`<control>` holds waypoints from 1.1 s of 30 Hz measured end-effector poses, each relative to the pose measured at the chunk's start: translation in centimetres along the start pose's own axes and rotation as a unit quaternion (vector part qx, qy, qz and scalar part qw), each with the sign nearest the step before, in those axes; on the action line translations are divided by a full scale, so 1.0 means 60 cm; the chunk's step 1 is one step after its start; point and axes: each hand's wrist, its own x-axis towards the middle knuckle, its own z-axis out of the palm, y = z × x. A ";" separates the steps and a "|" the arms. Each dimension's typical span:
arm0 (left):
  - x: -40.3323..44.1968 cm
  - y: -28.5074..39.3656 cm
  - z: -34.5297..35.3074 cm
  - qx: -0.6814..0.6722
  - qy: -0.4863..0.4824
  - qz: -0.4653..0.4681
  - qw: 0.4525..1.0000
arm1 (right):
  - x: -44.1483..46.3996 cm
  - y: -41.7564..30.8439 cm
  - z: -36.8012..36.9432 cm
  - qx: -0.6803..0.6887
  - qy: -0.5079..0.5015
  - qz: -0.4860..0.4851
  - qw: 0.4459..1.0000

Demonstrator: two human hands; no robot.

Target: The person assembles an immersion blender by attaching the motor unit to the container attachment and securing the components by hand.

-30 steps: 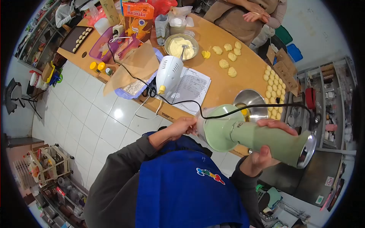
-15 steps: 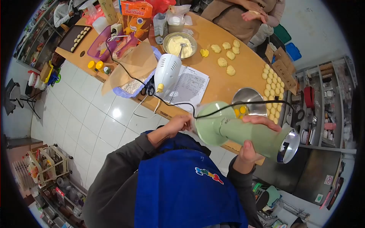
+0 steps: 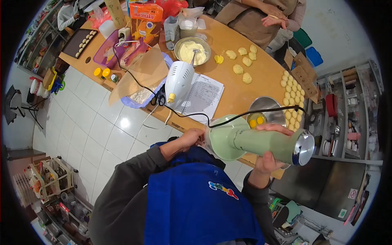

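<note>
**Steadying the green appliance on the near side of the notebook**

Nearest me, the green appliance (image 3: 261, 143) is lying sideways in my grasp, on the near, right-hand side of the notebook (image 3: 206, 96). My right hand (image 3: 267, 164) is clamping around its body, fingers wrapping over the far side, thumb pressing the near side. My left hand (image 3: 191, 139) is meeting its wide end, just nearer me than the notebook; those fingers are bunching together, but glare and blur are hiding whether they are pinching the clear rim.

I am judging that my right palm should be bearing the weight while my left is guiding lightly, without twisting. The black cord (image 3: 281, 108) is crossing above the steel bowl (image 3: 267, 102), right of the notebook, where yolks (image 3: 256, 121) are sitting, so its slack needs watching.

The white hand mixer (image 3: 179, 79) is overlapping the notebook's left side. Beyond the notebook, a bowl of cream (image 3: 188, 52) is standing; dough lumps (image 3: 238, 69) are lying beyond and to its right. Farther that way, a co-worker's hands (image 3: 272, 15) are working close together.
</note>
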 end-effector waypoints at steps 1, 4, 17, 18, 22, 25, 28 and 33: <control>-0.006 0.007 0.000 0.000 0.015 -0.016 1.000 | -0.001 -0.002 0.001 0.019 0.006 0.003 1.000; -0.018 0.005 0.007 0.035 -0.011 -0.002 0.999 | -0.002 -0.009 0.006 0.005 0.019 0.026 0.999; 0.016 -0.030 -0.007 0.023 -0.015 0.004 1.000 | -0.046 -0.014 0.006 -0.042 -0.030 0.088 0.995; 0.015 -0.029 -0.007 0.019 -0.016 0.004 1.000 | -0.048 -0.013 0.004 -0.045 -0.032 0.089 0.995; 0.013 -0.027 -0.004 0.006 -0.010 0.001 1.000 | -0.049 -0.014 -0.001 -0.039 -0.027 0.103 0.994; -0.029 0.009 0.008 0.057 -0.019 -0.004 0.998 | -0.050 -0.014 0.003 -0.026 -0.008 0.111 0.993; 0.021 -0.041 -0.009 0.094 -0.027 0.025 0.995 | -0.036 -0.018 0.001 -0.034 -0.040 0.116 0.992; 0.011 -0.026 -0.010 0.086 -0.045 0.029 0.995 | -0.037 -0.007 -0.002 -0.020 -0.078 0.102 0.992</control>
